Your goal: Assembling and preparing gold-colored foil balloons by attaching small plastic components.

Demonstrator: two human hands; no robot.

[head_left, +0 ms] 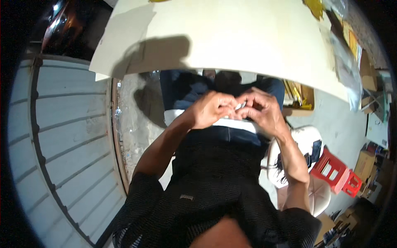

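My left hand (210,110) and my right hand (265,113) meet above my lap, just below the near edge of the table. Both are closed, fingertips pinched together around a small whitish piece (240,106). Fingers cover most of it, so its kind does not show. Under the hands a white sheet or strip (171,118) lies across my thighs, over dark blue trousers (245,135).
A pale board tabletop (248,37) spans the far side and casts shadow below. To the right are an open box of yellowish items (304,97), a white padded seat (304,136) with a dark cable, and a red plastic stool (333,171). A ribbed metal shutter (74,136) stands left.
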